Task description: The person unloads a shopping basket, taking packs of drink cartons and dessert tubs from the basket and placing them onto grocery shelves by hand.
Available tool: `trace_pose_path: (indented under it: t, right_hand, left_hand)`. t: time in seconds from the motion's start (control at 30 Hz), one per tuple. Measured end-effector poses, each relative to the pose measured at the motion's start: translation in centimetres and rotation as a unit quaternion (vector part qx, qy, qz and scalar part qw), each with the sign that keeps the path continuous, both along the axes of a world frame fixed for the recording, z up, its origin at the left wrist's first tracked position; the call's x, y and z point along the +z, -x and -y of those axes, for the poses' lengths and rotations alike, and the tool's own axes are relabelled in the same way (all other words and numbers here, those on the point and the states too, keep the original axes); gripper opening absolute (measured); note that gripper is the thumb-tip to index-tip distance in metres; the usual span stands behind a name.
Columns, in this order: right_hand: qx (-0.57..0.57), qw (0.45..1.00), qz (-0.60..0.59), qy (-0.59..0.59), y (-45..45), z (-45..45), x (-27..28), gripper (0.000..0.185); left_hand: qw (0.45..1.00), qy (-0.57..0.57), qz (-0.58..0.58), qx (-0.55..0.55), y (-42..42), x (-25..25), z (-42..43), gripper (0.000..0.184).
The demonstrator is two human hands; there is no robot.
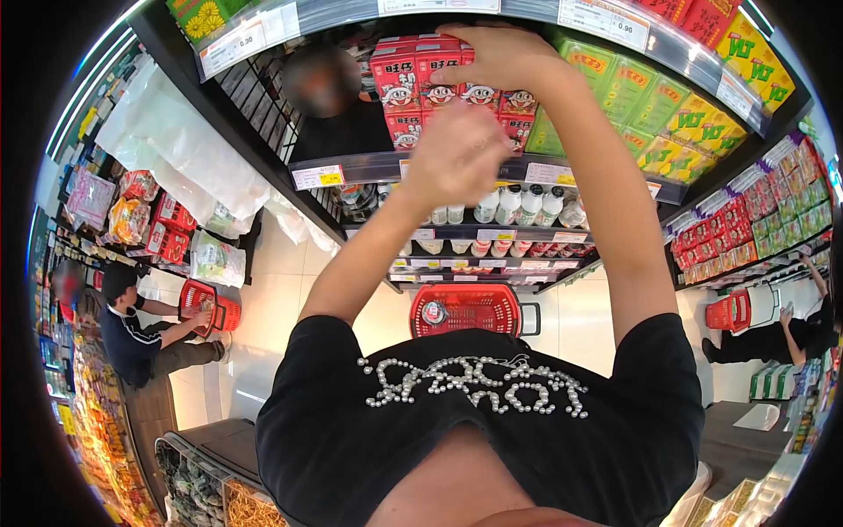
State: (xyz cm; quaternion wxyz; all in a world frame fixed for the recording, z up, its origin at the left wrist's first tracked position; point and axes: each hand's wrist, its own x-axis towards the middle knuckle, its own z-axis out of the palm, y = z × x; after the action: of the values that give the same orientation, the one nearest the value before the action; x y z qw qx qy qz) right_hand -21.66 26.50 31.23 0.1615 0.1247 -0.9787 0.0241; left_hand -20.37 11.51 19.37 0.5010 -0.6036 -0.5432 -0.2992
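Observation:
Red milk cartons (402,83) stand stacked in rows on a shelf in front of me. Over the top of them reaches my right hand (500,57), its fingers on the upper cartons and its thumb against their front, gripping a carton. My left hand (461,158) hangs in front of the lower row, blurred by motion, with its fingers curled in. Whatever it may hold is hidden, and I cannot tell whether it touches the cartons. Green drink cartons (606,83) stand just to the right of the red ones.
Price labels line the shelf edge (606,173). Small bottles (531,204) stand on the shelf below. A red basket (465,307) with a container inside is on the floor. People with red baskets are at left (140,325) and right (781,329). Plastic bags (184,132) hang at left.

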Motion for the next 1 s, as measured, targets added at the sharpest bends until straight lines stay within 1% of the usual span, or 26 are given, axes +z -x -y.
trace_pose_path:
  t: [0.03, 0.13, 0.17, 0.37, 0.47, 0.57, 0.63, 0.67, 0.7, 0.73, 0.77, 0.8, 0.83, 0.87, 0.97, 1.0]
  right_hand:
    - [-0.002, 1.0, 0.007, 0.007, 0.0, 0.0, 0.0, 0.085]
    - [-0.002, 1.0, 0.02, 0.007, 0.0, 0.1, 0.2, 0.088]
    - [-0.003, 1.0, 0.022, 0.004, 0.1, 0.1, 0.3, 0.089]
    - [0.007, 1.0, 0.026, 0.013, 0.3, -0.2, 0.2, 0.091]
    - [0.004, 1.0, 0.011, 0.013, 0.5, -0.3, -0.3, 0.091]
    - [0.007, 1.0, 0.021, 0.001, 0.4, -0.4, -0.1, 0.091]
    - [0.002, 1.0, 0.013, -0.002, 0.2, -0.2, -0.1, 0.09]
    - [-0.001, 1.0, 0.009, -0.002, 0.2, -0.2, -0.2, 0.09]
    - [-0.001, 1.0, 0.007, 0.001, 0.3, -0.2, -0.2, 0.091]
    - [-0.001, 1.0, 0.006, 0.004, 0.5, -0.3, -0.4, 0.091]
    - [0.0, 1.0, 0.006, 0.007, 0.5, -0.3, -0.5, 0.092]
    - [0.0, 1.0, 0.004, 0.007, 0.6, -0.3, -0.5, 0.092]
    - [0.002, 1.0, 0.002, 0.006, 0.6, -0.4, -0.6, 0.093]
    - [0.005, 1.0, 0.0, 0.005, 0.6, -0.3, -0.5, 0.094]
    - [-0.014, 1.0, 0.026, 0.001, 0.3, 0.1, 0.0, 0.097]
    - [-0.005, 1.0, 0.022, 0.005, 0.3, 0.0, 0.0, 0.097]
  left_hand:
    - [0.996, 0.087, -0.003, 0.022, -1.1, -1.1, -0.4, 0.037]
    - [0.974, 0.192, 0.089, 0.074, -0.9, -2.9, -1.8, 0.046]
    - [0.959, 0.232, 0.118, 0.112, 0.2, -3.3, -1.7, 0.056]
    - [0.954, 0.238, 0.077, 0.163, 0.7, -4.2, -2.1, 0.056]
    - [0.957, 0.238, 0.084, 0.144, 0.9, -4.4, -2.0, 0.056]
    - [0.972, 0.179, 0.071, 0.13, 1.2, -4.5, -0.7, 0.054]
    - [0.982, 0.02, 0.109, 0.153, 2.5, -5.3, 0.9, 0.054]
    - [0.968, -0.086, 0.12, 0.203, 2.9, -4.3, 1.6, 0.06]
    - [0.946, -0.194, 0.172, 0.194, 3.9, -3.7, 1.6, 0.067]
    - [0.91, -0.237, 0.277, 0.201, 4.3, -2.5, 2.0, 0.071]
    - [0.872, -0.279, 0.39, 0.102, 5.4, -1.4, 2.4, 0.067]
    - [0.806, -0.279, 0.515, -0.087, 6.7, -0.8, 2.5, 0.063]
    - [0.746, -0.229, 0.605, -0.158, 8.4, -0.8, 2.9, 0.063]
    - [0.672, -0.175, 0.683, -0.225, 9.2, -0.7, 3.2, 0.064]
    - [0.749, -0.16, 0.621, -0.166, 9.3, -0.8, 2.8, 0.065]
    - [0.753, -0.16, 0.618, -0.162, 9.4, -0.8, 2.8, 0.065]
